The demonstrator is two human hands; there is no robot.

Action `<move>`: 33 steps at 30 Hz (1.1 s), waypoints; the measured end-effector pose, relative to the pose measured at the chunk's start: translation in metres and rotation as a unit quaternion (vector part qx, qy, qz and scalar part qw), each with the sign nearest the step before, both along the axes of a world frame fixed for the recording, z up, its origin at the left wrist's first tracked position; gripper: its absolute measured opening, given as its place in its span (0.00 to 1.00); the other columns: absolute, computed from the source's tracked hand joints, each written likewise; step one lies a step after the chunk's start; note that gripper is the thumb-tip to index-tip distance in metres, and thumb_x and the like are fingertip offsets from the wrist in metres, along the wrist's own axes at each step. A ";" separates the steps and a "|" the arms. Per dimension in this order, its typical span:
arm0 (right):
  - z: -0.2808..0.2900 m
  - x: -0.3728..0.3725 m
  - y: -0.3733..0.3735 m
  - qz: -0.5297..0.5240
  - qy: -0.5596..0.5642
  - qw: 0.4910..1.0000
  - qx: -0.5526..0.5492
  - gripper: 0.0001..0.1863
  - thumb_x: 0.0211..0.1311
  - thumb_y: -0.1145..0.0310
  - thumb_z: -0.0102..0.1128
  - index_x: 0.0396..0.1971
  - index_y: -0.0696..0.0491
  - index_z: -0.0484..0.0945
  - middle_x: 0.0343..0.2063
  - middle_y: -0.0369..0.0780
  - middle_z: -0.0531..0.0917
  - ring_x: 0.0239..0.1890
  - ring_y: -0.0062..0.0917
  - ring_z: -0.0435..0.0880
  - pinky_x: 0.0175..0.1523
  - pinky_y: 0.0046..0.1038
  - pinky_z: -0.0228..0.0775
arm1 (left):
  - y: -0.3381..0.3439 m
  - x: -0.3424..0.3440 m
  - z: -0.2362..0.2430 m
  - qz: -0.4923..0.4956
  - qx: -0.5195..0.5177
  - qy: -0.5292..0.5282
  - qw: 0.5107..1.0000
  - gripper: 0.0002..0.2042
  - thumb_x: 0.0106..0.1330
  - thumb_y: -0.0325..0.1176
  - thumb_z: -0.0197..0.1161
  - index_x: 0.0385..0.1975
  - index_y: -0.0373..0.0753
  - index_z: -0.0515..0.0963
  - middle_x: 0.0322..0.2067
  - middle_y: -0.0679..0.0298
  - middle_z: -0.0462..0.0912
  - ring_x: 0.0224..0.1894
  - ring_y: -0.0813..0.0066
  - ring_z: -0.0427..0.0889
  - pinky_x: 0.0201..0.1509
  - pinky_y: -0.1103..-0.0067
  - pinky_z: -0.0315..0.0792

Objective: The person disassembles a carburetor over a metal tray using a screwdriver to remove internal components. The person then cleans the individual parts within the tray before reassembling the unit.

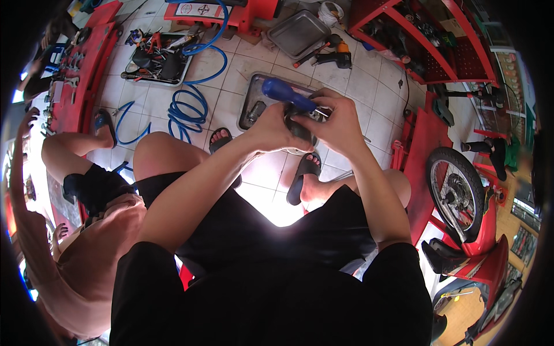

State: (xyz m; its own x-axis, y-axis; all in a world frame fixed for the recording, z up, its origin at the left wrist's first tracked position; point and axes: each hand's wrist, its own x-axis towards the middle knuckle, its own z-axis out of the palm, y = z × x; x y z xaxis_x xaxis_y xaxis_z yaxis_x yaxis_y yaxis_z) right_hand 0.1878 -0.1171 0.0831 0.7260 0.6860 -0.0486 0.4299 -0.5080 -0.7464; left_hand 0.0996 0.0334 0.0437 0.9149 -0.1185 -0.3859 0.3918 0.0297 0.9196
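Use the parts tray (244, 108) on the tiled floor as your landmark. The dark metal part (313, 140) is between your two hands, above the near right portion of that tray; your fingers hide most of it, so its exact type cannot be told. Your left hand (271, 131) wraps the part from its left side, fingers curled and pressed against it. Your right hand (337, 118) closes in from the opposite side, with the neck of the blue-handled screwdriver (280, 91) lying between the bent forefinger and thumb; whether those fingertips also pinch the part cannot be told. The screwdriver's handle points up and to the left, over the tray. A small cylindrical metal piece (255, 111) lies inside the tray at its left. Left of the tray is the coiled blue air hose (187, 109); beyond its far right corner lies the yellow-and-black power drill (340, 56). The step in hand appears to be handwork on the part, with the screwdriver kept within the grip. The next move calls for a firm left-hand hold on the part and clear control of the screwdriver's tip, so that it does not slip toward your left fingers.
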 end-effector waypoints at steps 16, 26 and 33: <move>-0.010 -0.003 0.005 0.003 0.048 0.999 0.009 0.14 0.43 0.69 0.74 0.29 0.60 0.82 0.28 0.35 0.79 0.27 0.16 0.73 0.30 0.21 0.64 | -0.001 0.000 -0.019 -0.008 0.010 0.000 1.000 0.45 0.31 0.34 0.79 0.55 0.27 0.66 0.51 0.51 0.73 0.54 0.62 0.74 0.58 0.74 0.68; -0.007 0.001 0.001 0.019 0.092 0.996 -0.001 0.12 0.44 0.74 0.72 0.30 0.61 0.82 0.30 0.35 0.80 0.29 0.17 0.75 0.30 0.19 0.64 | -0.010 -0.001 -0.018 0.014 -0.087 0.011 0.996 0.41 0.32 0.31 0.78 0.52 0.25 0.69 0.45 0.53 0.77 0.47 0.66 0.78 0.49 0.76 0.73; -0.005 0.003 -0.002 0.013 0.146 0.989 -0.005 0.11 0.45 0.78 0.71 0.32 0.60 0.82 0.31 0.33 0.80 0.30 0.14 0.75 0.30 0.17 0.64 | -0.017 -0.002 -0.018 0.030 -0.028 0.046 0.998 0.31 0.28 0.35 0.76 0.37 0.28 0.72 0.26 0.56 0.79 0.27 0.67 0.81 0.24 0.75 0.76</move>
